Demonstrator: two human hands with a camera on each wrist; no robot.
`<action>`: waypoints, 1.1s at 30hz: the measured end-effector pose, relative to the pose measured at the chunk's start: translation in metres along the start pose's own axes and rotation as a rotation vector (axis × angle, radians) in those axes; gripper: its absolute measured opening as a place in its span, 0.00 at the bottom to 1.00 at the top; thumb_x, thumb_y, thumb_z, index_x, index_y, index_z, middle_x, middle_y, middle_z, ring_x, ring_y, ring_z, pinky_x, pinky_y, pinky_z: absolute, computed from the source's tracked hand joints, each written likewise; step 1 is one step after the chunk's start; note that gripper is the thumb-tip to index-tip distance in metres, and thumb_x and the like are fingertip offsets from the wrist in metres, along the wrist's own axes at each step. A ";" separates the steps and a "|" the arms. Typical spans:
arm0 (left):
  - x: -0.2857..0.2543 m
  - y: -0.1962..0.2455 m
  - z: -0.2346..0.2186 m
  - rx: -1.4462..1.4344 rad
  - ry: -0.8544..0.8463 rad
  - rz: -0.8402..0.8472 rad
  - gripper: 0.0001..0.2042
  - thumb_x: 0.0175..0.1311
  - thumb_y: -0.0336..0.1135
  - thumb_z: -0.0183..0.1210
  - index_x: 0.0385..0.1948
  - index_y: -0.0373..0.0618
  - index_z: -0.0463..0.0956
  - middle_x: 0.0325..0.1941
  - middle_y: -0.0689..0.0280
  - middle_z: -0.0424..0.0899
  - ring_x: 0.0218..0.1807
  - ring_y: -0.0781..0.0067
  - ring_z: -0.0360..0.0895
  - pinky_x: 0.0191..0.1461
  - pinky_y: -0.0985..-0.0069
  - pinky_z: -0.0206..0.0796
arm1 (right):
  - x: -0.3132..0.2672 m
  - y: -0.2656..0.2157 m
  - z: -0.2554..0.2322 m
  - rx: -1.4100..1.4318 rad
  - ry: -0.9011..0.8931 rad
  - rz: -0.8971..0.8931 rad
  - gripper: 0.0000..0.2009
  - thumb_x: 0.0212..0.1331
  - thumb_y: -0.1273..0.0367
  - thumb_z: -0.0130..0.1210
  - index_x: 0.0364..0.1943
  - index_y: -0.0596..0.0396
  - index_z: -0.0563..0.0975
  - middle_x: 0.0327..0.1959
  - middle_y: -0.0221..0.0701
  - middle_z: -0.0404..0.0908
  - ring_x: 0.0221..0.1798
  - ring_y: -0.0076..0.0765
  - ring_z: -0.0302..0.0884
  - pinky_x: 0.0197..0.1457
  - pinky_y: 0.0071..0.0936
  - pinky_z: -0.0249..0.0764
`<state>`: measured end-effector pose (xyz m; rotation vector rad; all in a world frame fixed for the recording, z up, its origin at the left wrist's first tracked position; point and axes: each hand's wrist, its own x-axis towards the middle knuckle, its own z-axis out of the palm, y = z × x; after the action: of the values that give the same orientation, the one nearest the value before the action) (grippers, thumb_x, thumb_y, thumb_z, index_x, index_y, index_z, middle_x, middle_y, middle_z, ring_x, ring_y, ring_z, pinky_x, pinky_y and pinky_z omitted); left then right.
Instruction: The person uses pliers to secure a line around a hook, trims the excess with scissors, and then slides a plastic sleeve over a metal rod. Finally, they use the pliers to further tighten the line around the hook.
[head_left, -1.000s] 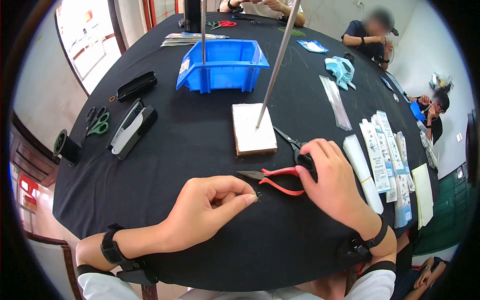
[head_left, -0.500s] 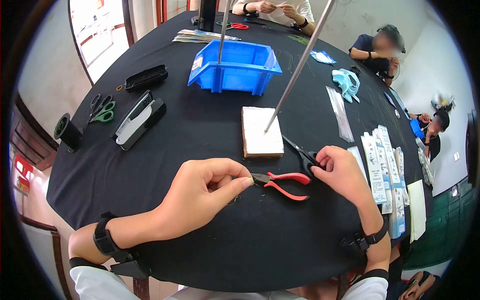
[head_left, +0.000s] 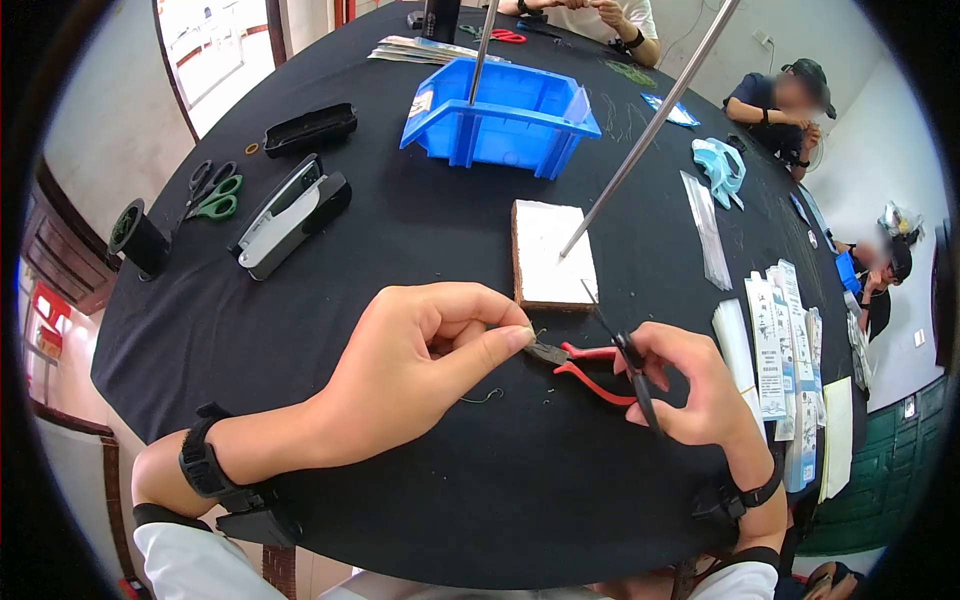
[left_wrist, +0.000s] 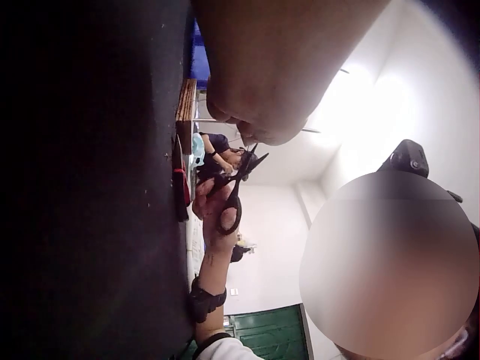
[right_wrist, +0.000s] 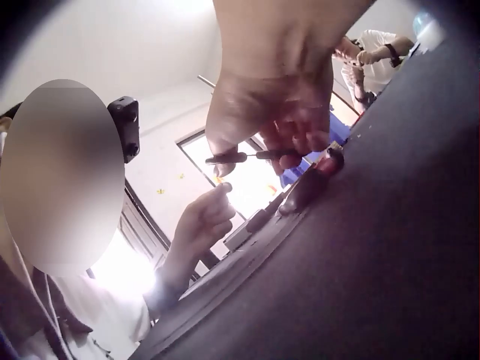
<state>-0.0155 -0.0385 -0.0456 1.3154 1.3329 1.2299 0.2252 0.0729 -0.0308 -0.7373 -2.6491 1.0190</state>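
Observation:
In the head view the left hand [head_left: 425, 370] pinches a tiny greenish item [head_left: 540, 334] between thumb and forefinger; most of it is hidden. The right hand [head_left: 690, 385] holds black scissors [head_left: 637, 375] by the handles, raised off the cloth, blades towards the white-topped block. Red-handled pliers [head_left: 592, 382] lie on the cloth between the hands, their jaws close to the left fingertips. The left wrist view shows the scissors [left_wrist: 238, 187] with blades spread, tips near the left fingertips. A thin curled thread [head_left: 485, 397] rests below the left hand.
A metal rod [head_left: 650, 130] rises from the white-topped block [head_left: 550, 255]. Beyond stands a blue bin [head_left: 520, 140]. A stapler [head_left: 290, 220], green-handled scissors [head_left: 217, 200] and spool [head_left: 140, 240] lie left; printed packets [head_left: 785, 370] lie right. Other people sit around the table.
The right hand has taken hold of the black scissors and lifted them from beside the block. The left hand still pinches the small item. The head view has shifted, moving the table items within the frame.

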 end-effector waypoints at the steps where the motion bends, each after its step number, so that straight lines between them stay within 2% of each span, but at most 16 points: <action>1: 0.000 0.000 0.000 -0.007 -0.004 -0.002 0.08 0.61 0.32 0.57 0.34 0.35 0.78 0.15 0.78 0.68 0.18 0.95 0.55 0.20 0.88 0.43 | 0.000 0.000 0.000 -0.010 -0.011 -0.017 0.20 0.38 0.62 0.65 0.34 0.60 0.74 0.25 0.30 0.73 0.23 0.23 0.67 0.26 0.17 0.62; 12: -0.002 0.002 0.001 -0.055 -0.065 0.022 0.08 0.62 0.32 0.57 0.35 0.35 0.77 0.16 0.77 0.70 0.18 0.94 0.56 0.21 0.89 0.44 | -0.001 0.004 0.005 -0.076 -0.069 -0.119 0.18 0.36 0.68 0.62 0.34 0.62 0.74 0.28 0.37 0.75 0.26 0.37 0.73 0.30 0.27 0.69; 18: -0.002 0.001 0.001 -0.054 -0.072 0.038 0.08 0.62 0.32 0.57 0.35 0.34 0.77 0.16 0.76 0.70 0.18 0.94 0.56 0.21 0.88 0.45 | -0.001 0.002 0.009 -0.064 -0.042 -0.125 0.17 0.38 0.70 0.63 0.35 0.62 0.74 0.30 0.37 0.78 0.28 0.35 0.77 0.32 0.25 0.72; 24: -0.002 0.001 0.000 -0.053 -0.077 0.049 0.09 0.62 0.32 0.57 0.35 0.34 0.77 0.16 0.76 0.70 0.18 0.94 0.56 0.21 0.88 0.45 | -0.001 -0.002 0.010 -0.047 -0.021 -0.129 0.13 0.41 0.70 0.64 0.32 0.61 0.76 0.26 0.33 0.78 0.25 0.30 0.75 0.29 0.23 0.70; 33: -0.003 0.003 0.001 -0.053 -0.068 0.037 0.08 0.62 0.32 0.57 0.35 0.34 0.77 0.16 0.77 0.70 0.18 0.94 0.57 0.21 0.89 0.45 | 0.000 -0.001 0.011 -0.080 -0.043 -0.125 0.11 0.43 0.70 0.63 0.30 0.60 0.76 0.25 0.32 0.77 0.23 0.28 0.73 0.25 0.23 0.66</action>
<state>-0.0140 -0.0413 -0.0432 1.3382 1.2245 1.2267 0.2216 0.0662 -0.0382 -0.5625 -2.7478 0.9108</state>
